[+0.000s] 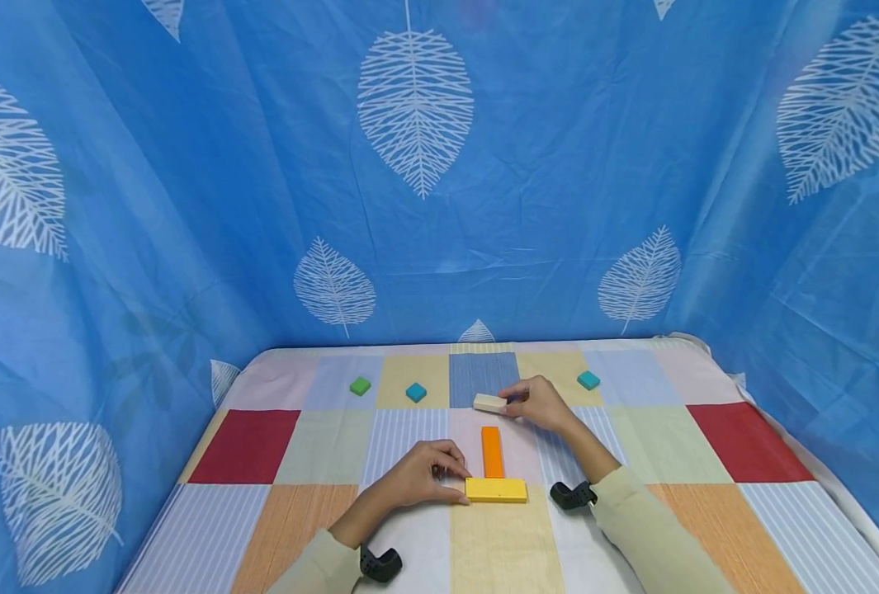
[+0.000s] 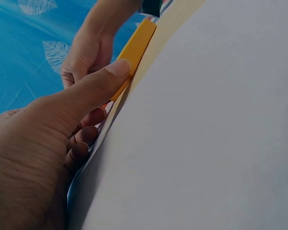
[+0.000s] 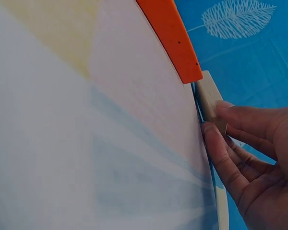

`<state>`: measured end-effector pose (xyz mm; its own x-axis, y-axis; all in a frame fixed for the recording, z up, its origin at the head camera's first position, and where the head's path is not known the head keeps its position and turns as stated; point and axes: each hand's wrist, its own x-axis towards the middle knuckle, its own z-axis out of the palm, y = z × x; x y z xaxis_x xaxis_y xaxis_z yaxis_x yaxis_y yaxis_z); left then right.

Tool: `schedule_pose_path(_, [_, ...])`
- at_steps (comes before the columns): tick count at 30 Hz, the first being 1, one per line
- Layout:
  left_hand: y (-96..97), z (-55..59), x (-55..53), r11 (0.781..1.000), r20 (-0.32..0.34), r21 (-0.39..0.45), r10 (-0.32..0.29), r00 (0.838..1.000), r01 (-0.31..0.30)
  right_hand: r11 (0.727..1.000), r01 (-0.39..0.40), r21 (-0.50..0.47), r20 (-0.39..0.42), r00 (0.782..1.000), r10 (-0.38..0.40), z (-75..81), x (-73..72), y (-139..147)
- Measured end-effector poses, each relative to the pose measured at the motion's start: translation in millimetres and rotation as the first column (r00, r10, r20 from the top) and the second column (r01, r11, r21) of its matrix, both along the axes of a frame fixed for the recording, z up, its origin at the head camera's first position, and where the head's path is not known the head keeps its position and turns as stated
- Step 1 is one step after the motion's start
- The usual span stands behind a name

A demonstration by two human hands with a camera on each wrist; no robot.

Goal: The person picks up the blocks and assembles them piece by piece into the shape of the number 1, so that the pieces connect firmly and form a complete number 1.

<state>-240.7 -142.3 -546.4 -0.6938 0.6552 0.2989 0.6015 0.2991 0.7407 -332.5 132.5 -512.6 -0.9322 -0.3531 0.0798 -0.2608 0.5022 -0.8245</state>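
A yellow block lies crosswise near the front of the cloth, and my left hand pinches its left end between thumb and fingers. In the left wrist view the thumb presses along the yellow block. An orange block lies lengthwise just behind it, its near end right at the yellow one. Farther back, my right hand pinches the right end of a pale wooden block. The right wrist view has that wooden block between thumb and fingers, beyond the orange block.
A green block and a blue block lie at the back left, a teal block at the back right. Patchwork cloth covers the table. A blue leaf-print curtain hangs behind and at both sides.
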Motion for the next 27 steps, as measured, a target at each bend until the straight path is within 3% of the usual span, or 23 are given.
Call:
schedule_pose_path(10, [2.0,1.3,1.0,1.000,-0.003,0.016,-0.009,1.000,0.009,1.000,0.004,-0.023,-0.007,1.000,-0.004,-0.4,3.0,-1])
schedule_pose_path(18, [3.1,40.4,17.8,0.999,0.007,0.005,-0.037,0.999,0.037,0.999,0.032,-0.028,0.011,0.999,-0.032,-1.3,4.9,-3])
schedule_pose_path(27, [4.9,30.5,16.7,1.000,-0.025,0.028,0.000,1.000,0.001,0.999,0.049,-0.011,-0.004,0.999,-0.049,-4.4,4.8,-4])
